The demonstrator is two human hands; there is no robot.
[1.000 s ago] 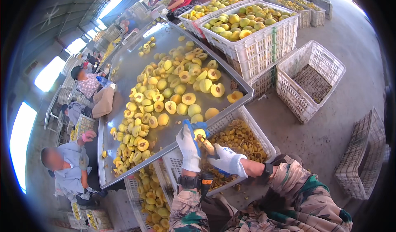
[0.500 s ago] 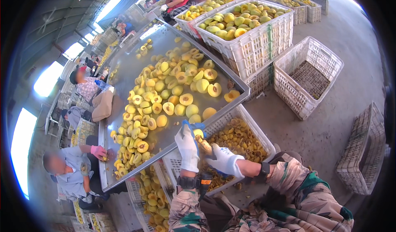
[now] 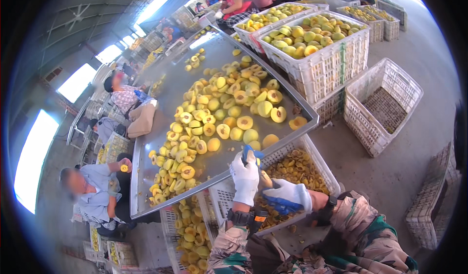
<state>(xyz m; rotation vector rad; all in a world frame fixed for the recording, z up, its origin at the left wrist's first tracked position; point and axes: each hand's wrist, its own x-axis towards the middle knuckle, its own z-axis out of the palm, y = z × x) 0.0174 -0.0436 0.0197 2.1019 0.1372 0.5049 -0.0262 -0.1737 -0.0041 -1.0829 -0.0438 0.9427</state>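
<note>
Right hand (image 3: 285, 196): gloved, just off the near edge of the metal tabletop (image 3: 168, 108); fingers closed about a tan handle (image 3: 265, 179), angled toward the other hand, likely for control. One handle.
Left hand (image 3: 245, 175): gloved, by the same edge; fingers curled on a yellow fruit piece (image 3: 258, 162), mostly hidden, apparently steadied against the tool. One piece seen.
Scrap crate (image 3: 320, 164): below the tabletop's near edge, under the hands, presumably so bits drop straight in. One crate; brown-yellow scraps (image 3: 297, 169) past counting.
Halves crate (image 3: 170, 235): left of that, partly under the tabletop, seemingly kept within reach. One crate; contents too heaped to count.
Stone-fruit halves (image 3: 223, 131): spread over the tabletop, thick from middle to near-left corner; raised rim probably stops rolling. Dozens, overlapping; no exact count.
Floor crate (image 3: 358, 120): right of the tabletop, slatted base showing. One.
Heaped crates (image 3: 331, 50): along the tabletop's right side, stacked, perhaps to save floor. Two heaped tops.
Co-workers: light-blue shirt (image 3: 95, 201) and plaid shirt (image 3: 124, 98) left of the tabletop, red apron (image 3: 243, 8) past its far end. Three clear; others too small to count.
</note>
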